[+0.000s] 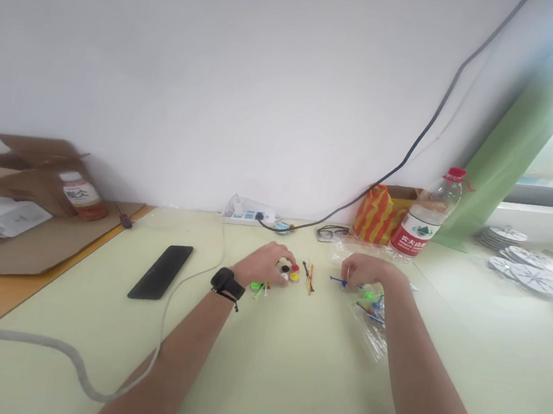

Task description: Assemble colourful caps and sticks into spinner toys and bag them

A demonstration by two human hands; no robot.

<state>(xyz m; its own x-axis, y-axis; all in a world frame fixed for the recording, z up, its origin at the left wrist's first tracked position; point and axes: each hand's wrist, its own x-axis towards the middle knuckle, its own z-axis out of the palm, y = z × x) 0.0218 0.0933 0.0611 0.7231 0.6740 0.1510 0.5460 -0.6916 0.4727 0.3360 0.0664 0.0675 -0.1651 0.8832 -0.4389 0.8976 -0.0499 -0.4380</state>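
Observation:
My left hand (pixel 265 263), with a black watch (pixel 227 283) on its wrist, curves around several small round pieces on the table, its thumb and fingers apart. Among them are a red piece (pixel 295 268), a yellow piece (pixel 294 277) and a black piece (pixel 285 269). Green stick-like pieces (pixel 259 291) lie under that wrist. To the right lies a row of thin black, yellow and red sticks (pixel 310 278). My right hand (pixel 363 270) pinches a thin blue plastic stick (pixel 337 279) just above the table. Close beneath it is a clear plastic bag (pixel 374 336) with green and blue pieces.
A black phone-like slab (pixel 161 272) and a white cable (pixel 164 327) lie at left. Behind them stand a cardboard box (pixel 43 172) and a small bottle (pixel 82 196). A power strip (pixel 245 213) is by the wall; a large water bottle (pixel 426 215) stands right of a striped bag (pixel 380 216).

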